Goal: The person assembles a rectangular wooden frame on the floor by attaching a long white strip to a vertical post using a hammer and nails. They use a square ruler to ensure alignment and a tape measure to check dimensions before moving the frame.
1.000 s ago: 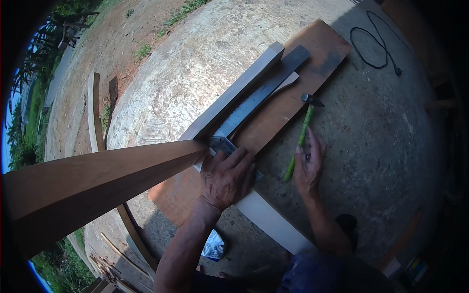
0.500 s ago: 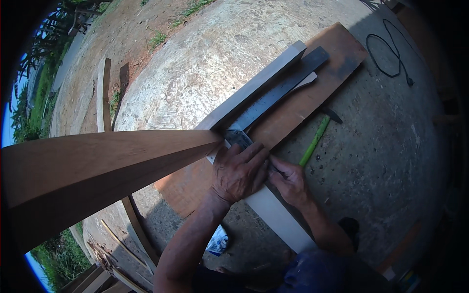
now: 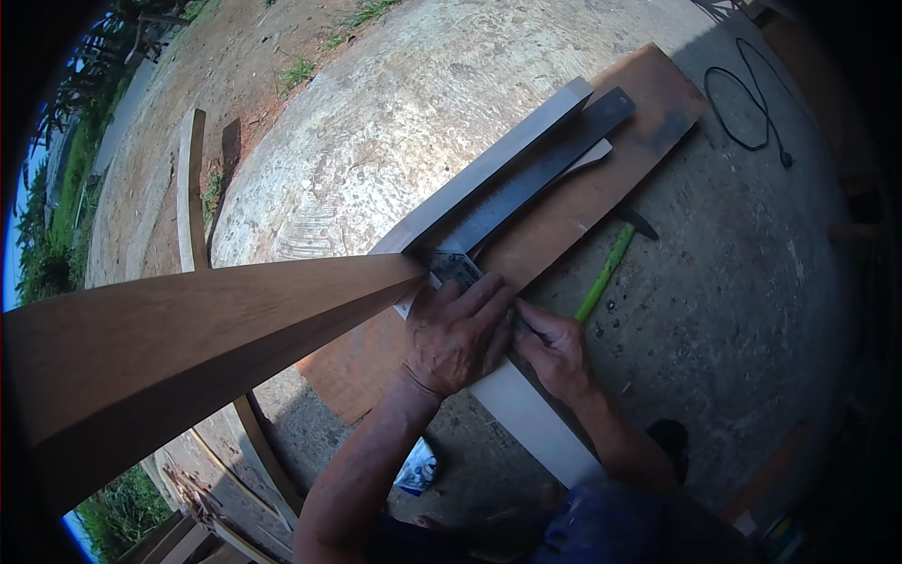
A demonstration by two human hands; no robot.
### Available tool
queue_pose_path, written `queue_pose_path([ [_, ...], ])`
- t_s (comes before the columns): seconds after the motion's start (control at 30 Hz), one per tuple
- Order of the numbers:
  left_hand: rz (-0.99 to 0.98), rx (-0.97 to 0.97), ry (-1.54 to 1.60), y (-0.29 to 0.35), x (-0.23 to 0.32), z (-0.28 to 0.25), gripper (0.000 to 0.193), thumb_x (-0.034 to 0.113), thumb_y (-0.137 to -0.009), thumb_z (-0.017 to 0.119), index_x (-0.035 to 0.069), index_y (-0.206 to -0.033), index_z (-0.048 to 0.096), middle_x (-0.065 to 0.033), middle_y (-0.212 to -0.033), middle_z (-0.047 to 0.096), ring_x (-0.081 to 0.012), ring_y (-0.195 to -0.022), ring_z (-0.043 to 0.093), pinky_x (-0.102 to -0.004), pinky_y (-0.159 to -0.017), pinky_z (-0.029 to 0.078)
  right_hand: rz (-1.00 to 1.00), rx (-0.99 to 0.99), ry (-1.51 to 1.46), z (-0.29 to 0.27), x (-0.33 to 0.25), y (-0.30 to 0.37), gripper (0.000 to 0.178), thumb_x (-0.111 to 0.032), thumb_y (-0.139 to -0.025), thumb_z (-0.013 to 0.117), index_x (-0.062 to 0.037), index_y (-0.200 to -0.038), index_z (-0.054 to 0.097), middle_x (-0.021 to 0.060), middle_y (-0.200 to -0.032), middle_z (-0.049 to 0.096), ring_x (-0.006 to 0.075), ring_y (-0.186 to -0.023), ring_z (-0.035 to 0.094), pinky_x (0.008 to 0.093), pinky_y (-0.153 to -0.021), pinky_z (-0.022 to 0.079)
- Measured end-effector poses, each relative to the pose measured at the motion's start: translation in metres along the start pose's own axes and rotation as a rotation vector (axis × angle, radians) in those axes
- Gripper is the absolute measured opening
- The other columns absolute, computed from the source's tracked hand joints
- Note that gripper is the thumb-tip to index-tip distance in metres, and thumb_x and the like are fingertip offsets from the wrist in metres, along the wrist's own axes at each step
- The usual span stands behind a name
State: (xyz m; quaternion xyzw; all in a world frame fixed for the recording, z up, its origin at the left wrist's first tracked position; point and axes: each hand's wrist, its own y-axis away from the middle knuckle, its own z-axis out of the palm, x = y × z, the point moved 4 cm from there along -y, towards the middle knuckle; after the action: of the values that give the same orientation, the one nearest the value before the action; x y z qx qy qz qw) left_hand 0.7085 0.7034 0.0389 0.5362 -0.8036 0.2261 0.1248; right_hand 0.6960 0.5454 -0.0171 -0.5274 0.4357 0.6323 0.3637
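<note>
My left hand point(image 3: 453, 340) bends over the pale timber point(image 3: 534, 414), its fingers closed over the metal stock of a try square point(image 3: 526, 183). The square's dark blade runs away to the upper right, beside a long grey-brown timber point(image 3: 498, 162). Right against its edge, my right hand point(image 3: 556, 346) is closed in a pinch beside the left fingertips; what it holds, if anything, is hidden. A thick brown wooden beam point(image 3: 225, 305) comes in from the left and ends at the corner where the timbers meet, close to my left fingers.
Under the timbers a wide brown board point(image 3: 648, 113) lies on the concrete floor point(image 3: 733, 282). A green-handled hammer point(image 3: 606, 273) rests at its right edge. A black cable point(image 3: 761, 117) curls farther right. Timber strips point(image 3: 193, 188) lie at the left, and a blue-white packet point(image 3: 416, 467) sits near my left forearm.
The view has shifted slightly, and the beam's near end appears a little lower. Both hands stay at the same spot on the timber and square.
</note>
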Motion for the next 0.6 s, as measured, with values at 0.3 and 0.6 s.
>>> queue_pose_path([
  [0.3, 0.012, 0.015, -0.028, -0.005, 0.008, -0.003, 0.032, 0.016, -0.079, 0.074, 0.013, -0.111, 0.072, -0.0044, -0.115, 0.071, -0.0217, -0.068, 0.056, -0.0361, -0.068, 0.045, 0.019, -0.002, -0.045, -0.002, 0.010, 0.002, 0.044, 0.000, -0.091, 0.055, 0.0072, -0.135, 0.059, 0.0166, -0.109, 0.069, 0.0110, -0.091, 0.063, 0.0275, -0.076, 0.053],
  [0.6, 0.010, 0.016, -0.011, -0.002, 0.004, -0.002, 0.033, 0.016, -0.080, 0.074, 0.012, -0.112, 0.071, -0.0052, -0.115, 0.071, -0.0233, -0.072, 0.060, -0.0364, -0.068, 0.049, 0.060, -0.046, -0.036, 0.001, 0.004, 0.000, 0.048, 0.000, -0.092, 0.052, 0.0092, -0.138, 0.054, 0.0119, -0.113, 0.067, 0.0100, -0.099, 0.060, 0.0252, -0.081, 0.051],
])
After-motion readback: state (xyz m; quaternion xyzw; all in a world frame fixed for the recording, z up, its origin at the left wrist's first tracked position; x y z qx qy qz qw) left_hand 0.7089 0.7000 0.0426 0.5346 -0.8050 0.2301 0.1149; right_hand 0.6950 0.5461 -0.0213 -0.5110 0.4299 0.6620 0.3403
